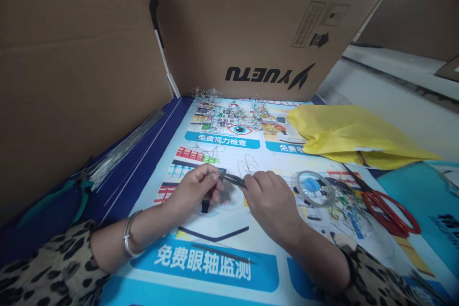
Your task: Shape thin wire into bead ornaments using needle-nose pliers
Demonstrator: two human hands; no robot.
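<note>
My left hand [195,189] is closed in a pinch on a thin wire at its fingertips. My right hand [267,198] is wrapped round small dark pliers [234,180], whose tip points left and meets the left fingertips. Both hands hover low over a printed poster [215,258] spread on the table. Bent wire loops [247,165] lie on the poster just beyond the hands. A metal bangle sits on my left wrist.
Cardboard walls [71,81] stand at left and behind. A bundle of straight wires [125,146] and teal-handled pliers [71,191] lie at left. A tape roll [315,186], red scissors [389,208] and a yellow plastic bag [351,136] are at right. Finished wire pieces [233,112] lie at the back.
</note>
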